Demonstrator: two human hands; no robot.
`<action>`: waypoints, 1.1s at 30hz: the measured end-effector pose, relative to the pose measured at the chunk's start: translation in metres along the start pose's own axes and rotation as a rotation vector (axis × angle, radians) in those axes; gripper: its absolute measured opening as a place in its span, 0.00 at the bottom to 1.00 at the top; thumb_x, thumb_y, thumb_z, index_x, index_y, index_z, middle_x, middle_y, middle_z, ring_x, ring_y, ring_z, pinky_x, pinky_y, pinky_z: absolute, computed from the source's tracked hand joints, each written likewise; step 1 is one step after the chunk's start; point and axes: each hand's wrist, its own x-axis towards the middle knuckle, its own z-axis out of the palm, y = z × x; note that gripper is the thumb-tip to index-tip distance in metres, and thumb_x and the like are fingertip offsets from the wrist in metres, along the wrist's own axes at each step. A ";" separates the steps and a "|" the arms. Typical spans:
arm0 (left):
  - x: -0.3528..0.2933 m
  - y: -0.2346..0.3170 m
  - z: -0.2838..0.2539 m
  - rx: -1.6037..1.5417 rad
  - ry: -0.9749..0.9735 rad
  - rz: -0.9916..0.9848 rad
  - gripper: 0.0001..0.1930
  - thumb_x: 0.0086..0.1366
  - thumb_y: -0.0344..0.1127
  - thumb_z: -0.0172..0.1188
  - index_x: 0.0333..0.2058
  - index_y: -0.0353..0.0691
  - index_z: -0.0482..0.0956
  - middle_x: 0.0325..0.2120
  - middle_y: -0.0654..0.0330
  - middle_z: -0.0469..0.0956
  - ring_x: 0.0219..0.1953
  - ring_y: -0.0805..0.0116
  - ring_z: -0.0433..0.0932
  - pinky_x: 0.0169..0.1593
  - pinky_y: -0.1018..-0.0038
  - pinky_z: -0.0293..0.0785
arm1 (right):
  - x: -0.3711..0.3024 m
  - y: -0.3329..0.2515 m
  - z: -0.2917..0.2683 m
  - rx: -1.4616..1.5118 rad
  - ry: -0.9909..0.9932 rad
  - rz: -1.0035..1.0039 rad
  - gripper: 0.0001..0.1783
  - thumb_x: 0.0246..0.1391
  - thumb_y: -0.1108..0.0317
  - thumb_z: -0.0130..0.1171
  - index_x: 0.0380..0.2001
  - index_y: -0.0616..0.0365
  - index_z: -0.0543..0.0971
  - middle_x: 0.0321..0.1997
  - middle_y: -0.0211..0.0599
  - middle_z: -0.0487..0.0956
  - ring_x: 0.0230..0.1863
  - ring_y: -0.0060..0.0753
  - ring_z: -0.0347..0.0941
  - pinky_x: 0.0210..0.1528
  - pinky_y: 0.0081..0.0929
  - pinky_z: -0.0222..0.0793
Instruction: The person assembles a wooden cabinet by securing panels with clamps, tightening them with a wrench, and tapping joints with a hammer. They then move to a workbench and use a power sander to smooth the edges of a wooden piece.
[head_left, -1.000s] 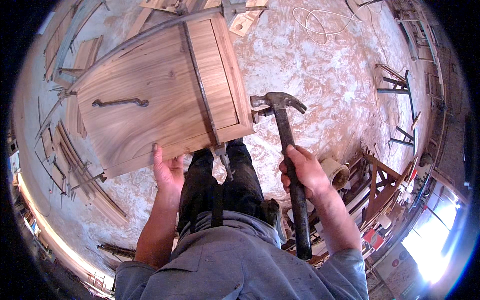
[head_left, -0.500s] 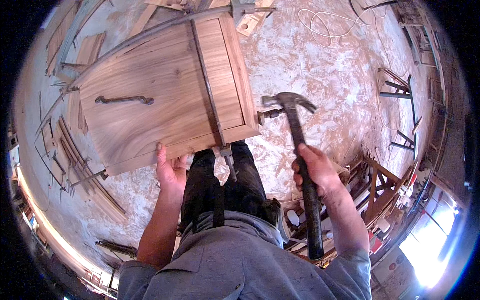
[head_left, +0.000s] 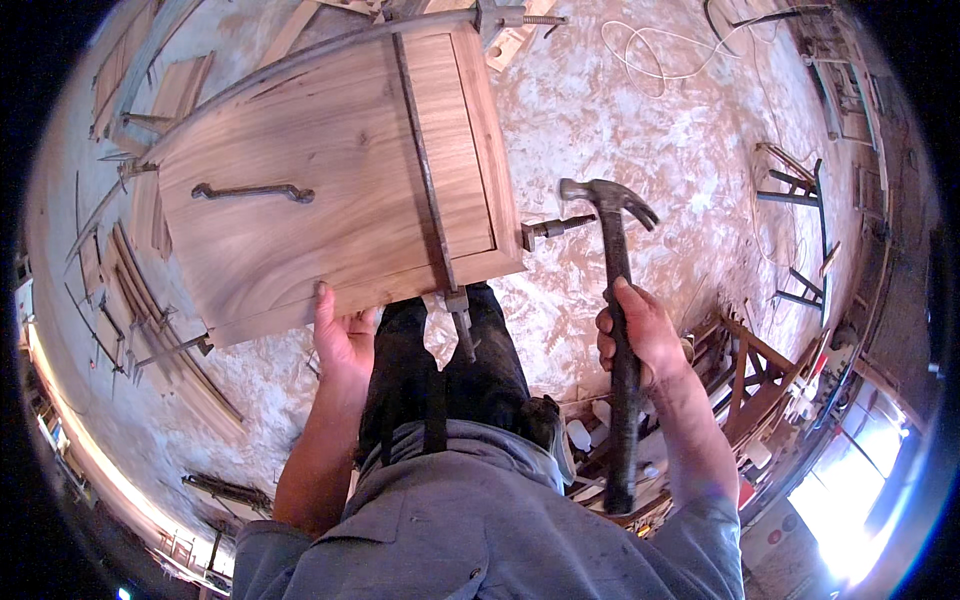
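A framed wooden panel (head_left: 300, 150) lies before me with metal bar clamps on it. One clamp bar (head_left: 424, 165) crosses its face, and the screw end (head_left: 558, 230) of another sticks out past the right edge. A dark offset wrench (head_left: 253, 192) rests on the wood. My left hand (head_left: 342, 335) grips the panel's near edge, thumb on top and fingers partly hidden below. My right hand (head_left: 645, 330) is wrapped round the handle of a claw hammer (head_left: 620, 350). The hammer's head is up, to the right of the panel and apart from it.
Long wooden strips (head_left: 160, 320) lie on the stained floor (head_left: 640, 140) at left. Boards (head_left: 180, 95) are at the far left. A pale cord (head_left: 650, 65) loops at the back. A dark metal frame (head_left: 820, 230) stands right, and a cluttered wooden rack (head_left: 745, 370) is at near right.
The hammer and my right hand have moved to the right, away from the panel. The panel appears slightly further right in view. My left hand keeps its hold on the edge.
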 end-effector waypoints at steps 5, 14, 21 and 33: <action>-0.004 0.000 0.008 0.017 -0.045 0.018 0.24 0.62 0.45 0.61 0.52 0.39 0.69 0.50 0.59 0.75 0.51 0.65 0.74 0.51 0.69 0.77 | -0.006 0.001 0.009 -0.116 -0.109 0.035 0.16 0.63 0.52 0.48 0.35 0.54 0.65 0.20 0.32 0.70 0.13 0.28 0.67 0.13 0.30 0.67; 0.004 -0.001 -0.006 -0.004 -0.064 0.000 0.23 0.65 0.45 0.57 0.54 0.40 0.67 0.54 0.58 0.71 0.56 0.62 0.70 0.58 0.62 0.70 | -0.006 0.006 0.011 -0.080 -0.097 0.020 0.16 0.64 0.52 0.46 0.34 0.55 0.65 0.19 0.31 0.69 0.11 0.27 0.65 0.12 0.29 0.67; -0.002 0.004 0.002 -0.007 -0.088 -0.034 0.26 0.62 0.46 0.61 0.55 0.41 0.67 0.52 0.60 0.72 0.56 0.64 0.70 0.58 0.64 0.71 | -0.007 0.007 0.011 -0.009 -0.116 0.052 0.16 0.63 0.53 0.47 0.34 0.54 0.65 0.20 0.31 0.69 0.13 0.26 0.66 0.13 0.29 0.66; -0.049 0.043 -0.003 0.641 -0.214 -0.448 0.23 0.68 0.46 0.51 0.53 0.34 0.67 0.44 0.49 0.77 0.46 0.63 0.77 0.52 0.66 0.72 | -0.018 0.022 0.122 0.150 -0.145 -0.786 0.12 0.65 0.59 0.44 0.39 0.57 0.67 0.26 0.35 0.73 0.23 0.28 0.71 0.27 0.28 0.72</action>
